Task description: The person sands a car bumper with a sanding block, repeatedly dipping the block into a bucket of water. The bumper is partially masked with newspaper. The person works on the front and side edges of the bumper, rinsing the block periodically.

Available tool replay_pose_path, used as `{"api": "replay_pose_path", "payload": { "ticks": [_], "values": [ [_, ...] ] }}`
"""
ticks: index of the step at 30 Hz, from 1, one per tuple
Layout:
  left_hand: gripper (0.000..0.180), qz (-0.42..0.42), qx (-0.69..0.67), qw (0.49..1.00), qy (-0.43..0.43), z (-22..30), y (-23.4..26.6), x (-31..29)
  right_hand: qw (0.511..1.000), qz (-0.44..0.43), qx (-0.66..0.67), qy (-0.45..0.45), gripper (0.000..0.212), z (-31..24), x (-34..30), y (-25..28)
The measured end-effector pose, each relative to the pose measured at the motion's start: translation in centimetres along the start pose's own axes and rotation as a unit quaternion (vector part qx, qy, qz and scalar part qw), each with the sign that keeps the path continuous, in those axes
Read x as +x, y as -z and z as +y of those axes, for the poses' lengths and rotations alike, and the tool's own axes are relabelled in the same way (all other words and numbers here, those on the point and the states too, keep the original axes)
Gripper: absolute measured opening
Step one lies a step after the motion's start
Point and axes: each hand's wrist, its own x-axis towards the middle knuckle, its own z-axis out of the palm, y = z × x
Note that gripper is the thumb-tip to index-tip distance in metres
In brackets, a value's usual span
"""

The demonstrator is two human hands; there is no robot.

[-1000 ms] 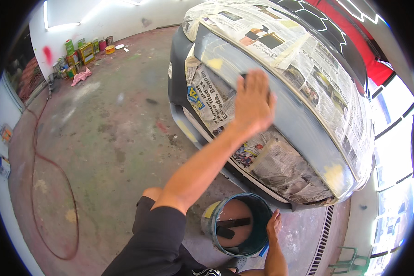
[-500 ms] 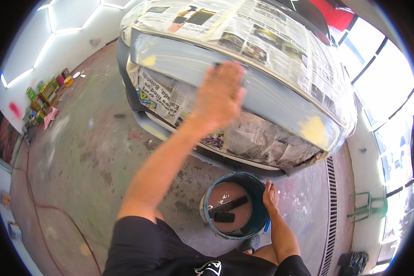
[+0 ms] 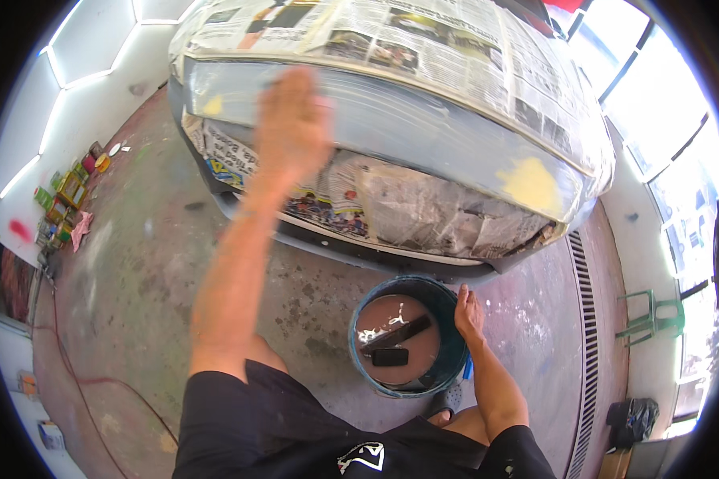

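Grey panel (image 3: 423,128) matt w/ pale streaks; newspaper (image 3: 439,211) v. crinkled; bucket (image 3: 449,347) plastic.

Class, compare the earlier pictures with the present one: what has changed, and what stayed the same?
The left hand first slid right along the grey panel, then swept back left toward the left yellow patch. The camera view shifted too. No grasp or release shows. The right hand stays beside the bucket, and the black block stays inside it.

Blurred left hand (image 3: 294,128) over grey panel (image 3: 431,132), right hand (image 3: 469,313) beside bucket (image 3: 450,347), 2 dark pieces (image 3: 390,357) inside.
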Motion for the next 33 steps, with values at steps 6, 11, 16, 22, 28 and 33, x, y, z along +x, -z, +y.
{"api": "replay_pose_path", "payload": {
  "ticks": [6,11,16,22,28,33],
  "values": [
    [0.074,0.114,0.006,0.989,-0.09,11.7,-3.3,-2.8,1.0,-0.001,-0.006,0.019,0.073,-1.9,0.2,-1.0],
    [0.065,0.066,-0.11,0.969,-0.212,14.8,-2.7,-3.5,1.0,0.008,-0.011,0.009,0.071,-0.1,0.4,-0.7],
    [0.065,0.088,0.042,0.995,0.007,-0.7,0.4,-1.8,1.0,0.009,0.011,0.002,0.069,-1.1,0.2,-1.0],
    [0.07,0.026,-0.051,0.978,-0.198,18.3,-4.3,-2.8,0.999,-0.018,0.043,-0.005,0.074,-1.9,0.5,-0.7],
    [0.068,-0.026,0.026,0.983,-0.179,9.9,-0.9,-1.4,0.993,-0.042,0.09,-0.071,0.083,1.5,0.8,-0.2],
    [0.074,0.041,-0.016,0.963,-0.267,16.5,-4.1,-1.1,0.99,-0.043,0.123,-0.051,0.083,-1.8,-0.2,0.6]
  ]
}}
